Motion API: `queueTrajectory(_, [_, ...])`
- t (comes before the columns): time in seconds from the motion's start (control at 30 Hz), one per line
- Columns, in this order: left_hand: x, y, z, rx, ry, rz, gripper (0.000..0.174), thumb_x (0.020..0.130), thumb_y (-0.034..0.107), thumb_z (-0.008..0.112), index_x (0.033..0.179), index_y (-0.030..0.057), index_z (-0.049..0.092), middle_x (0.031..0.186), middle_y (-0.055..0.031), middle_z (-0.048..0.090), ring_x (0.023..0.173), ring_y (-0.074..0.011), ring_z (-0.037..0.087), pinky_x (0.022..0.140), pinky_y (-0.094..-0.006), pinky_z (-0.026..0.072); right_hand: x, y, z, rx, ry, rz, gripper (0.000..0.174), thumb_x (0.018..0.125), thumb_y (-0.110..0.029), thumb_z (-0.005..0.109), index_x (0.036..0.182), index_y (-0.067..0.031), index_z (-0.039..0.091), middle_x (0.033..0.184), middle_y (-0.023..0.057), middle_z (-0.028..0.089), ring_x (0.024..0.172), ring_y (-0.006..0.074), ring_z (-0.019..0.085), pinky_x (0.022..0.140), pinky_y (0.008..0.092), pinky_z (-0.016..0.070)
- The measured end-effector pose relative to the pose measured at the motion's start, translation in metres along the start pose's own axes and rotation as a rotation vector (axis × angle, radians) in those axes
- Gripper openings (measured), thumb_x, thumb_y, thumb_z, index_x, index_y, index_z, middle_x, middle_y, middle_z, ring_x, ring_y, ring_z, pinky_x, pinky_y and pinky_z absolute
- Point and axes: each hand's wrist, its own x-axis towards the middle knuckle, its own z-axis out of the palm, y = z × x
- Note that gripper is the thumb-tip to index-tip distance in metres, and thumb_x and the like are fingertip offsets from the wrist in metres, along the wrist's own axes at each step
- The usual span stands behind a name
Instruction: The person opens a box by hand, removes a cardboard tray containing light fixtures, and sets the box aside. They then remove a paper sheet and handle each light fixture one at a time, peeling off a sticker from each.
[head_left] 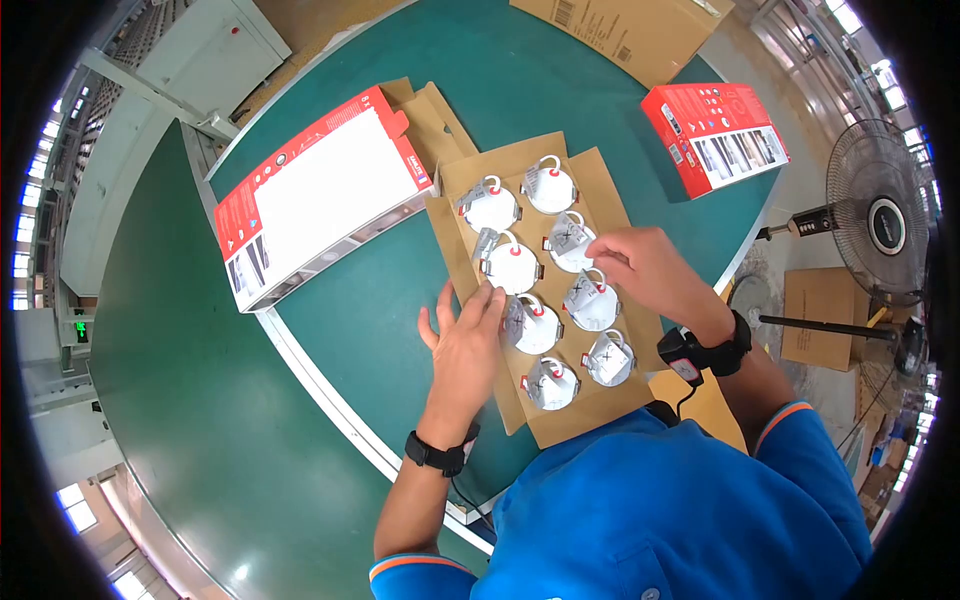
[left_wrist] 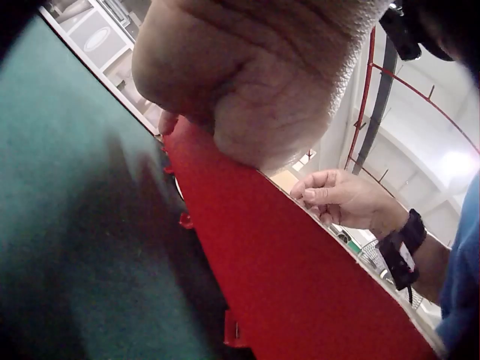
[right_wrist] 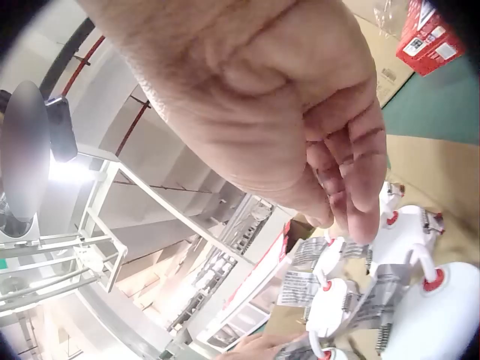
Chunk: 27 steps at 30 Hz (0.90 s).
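Observation:
A brown cardboard tray holds two rows of round white downlights with looped white cables, side clips and grey printed labels. My left hand rests at the tray's left edge, fingers spread and fairly straight, two fingertips beside a downlight. Its palm covers part of the tray's red outer side in the left wrist view. Over the right row is my right hand, its fingers bent and the tips right at a labelled downlight. I cannot tell whether they pinch it.
A large red and white box with raised flaps lies at the left of the green table. A smaller red box sits at the far right, near a brown carton. A fan stands beyond the right edge.

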Motion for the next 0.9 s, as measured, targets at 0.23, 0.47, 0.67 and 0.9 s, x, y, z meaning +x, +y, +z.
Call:
queueTrajectory(0.23, [0.001,-0.001,0.005,-0.018,-0.001,-0.024,0.050,0.082,0.000,0.061,0.130,0.0140,0.058,0.135,-0.0034,0.054,0.130,-0.0414,0.038,0.106,-0.0640,0.0167,0.008,-0.003,0.020,0.007,-0.020,-0.247,0.014,0.089,-0.009,0.059,0.096,0.0014,0.066,0.073,0.0139,0.063,0.064,0.0246,0.064,0.060,0.0346,0.0494])
queueTrajectory(0.47, [-0.001,-0.001,0.002,-0.039,0.003,-0.018,0.049,0.083,-0.001,0.059,0.130,0.0143,0.058,0.135,-0.0034,0.054,0.129,-0.0408,0.040,0.106,-0.0645,0.0174,0.044,-0.007,0.086,-0.346,-0.125,-0.225,0.013,0.083,-0.010,0.062,0.081,0.0026,0.059,0.077,0.0222,0.062,0.073,0.0405,0.062,0.063,0.0449,0.0484])
queueTrajectory(0.67, [-0.001,-0.003,0.004,-0.031,0.025,0.012,0.048,0.083,0.000,0.060,0.129,0.0129,0.058,0.133,-0.0037,0.055,0.129,-0.0399,0.040,0.104,-0.0657,0.0200,0.053,-0.006,0.089,-0.256,-0.135,-0.152,0.012,0.077,-0.005,0.066,0.072,0.0048,0.061,0.069,0.0252,0.063,0.068,0.0375,0.066,0.060,0.0440,0.0515])
queueTrajectory(0.9, [-0.002,-0.005,0.006,-0.024,0.043,0.024,0.047,0.083,0.000,0.060,0.129,0.0129,0.059,0.132,-0.0038,0.055,0.128,-0.0397,0.041,0.103,-0.0666,0.0211,0.054,-0.004,0.092,-0.204,-0.097,-0.097,0.015,0.079,-0.009,0.068,0.077,0.0052,0.063,0.068,0.0235,0.063,0.067,0.0371,0.066,0.061,0.0437,0.0516])
